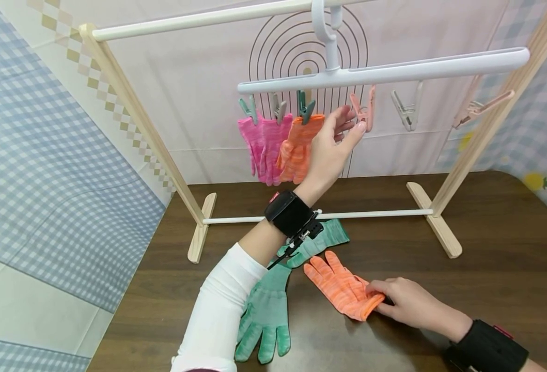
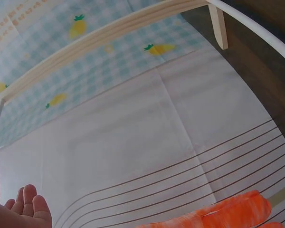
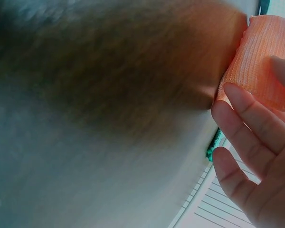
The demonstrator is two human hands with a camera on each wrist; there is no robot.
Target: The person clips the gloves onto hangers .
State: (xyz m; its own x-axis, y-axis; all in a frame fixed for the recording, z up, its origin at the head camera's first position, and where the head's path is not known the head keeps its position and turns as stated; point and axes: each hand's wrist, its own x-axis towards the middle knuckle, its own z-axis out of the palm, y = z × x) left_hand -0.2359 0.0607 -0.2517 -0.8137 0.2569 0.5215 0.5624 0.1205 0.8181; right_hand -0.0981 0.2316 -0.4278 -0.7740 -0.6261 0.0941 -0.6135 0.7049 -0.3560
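My left hand (image 1: 331, 150) is raised beside a pink clothespin (image 1: 370, 108) on the white hanger (image 1: 347, 77). Its thumb and fingers are spread apart with nothing between them; whether the thumb touches the clip, I cannot tell. Down at the tabletop, my right hand (image 1: 410, 299) pinches the cuff of an orange glove (image 1: 340, 284). The right wrist view shows thumb and fingers at that orange cuff (image 3: 263, 57). Clipped on the hanger's left half are a pink glove (image 1: 265, 144) and another orange glove (image 1: 296, 155).
Two green gloves lie on the dark wooden table, one nearer (image 1: 266, 315) and one farther (image 1: 331, 235). A grey clothespin (image 1: 408, 111) and another pink one (image 1: 480, 108) hang at the right. The wooden rack (image 1: 138, 124) stands around the hanger, with a low white bar (image 1: 375, 214).
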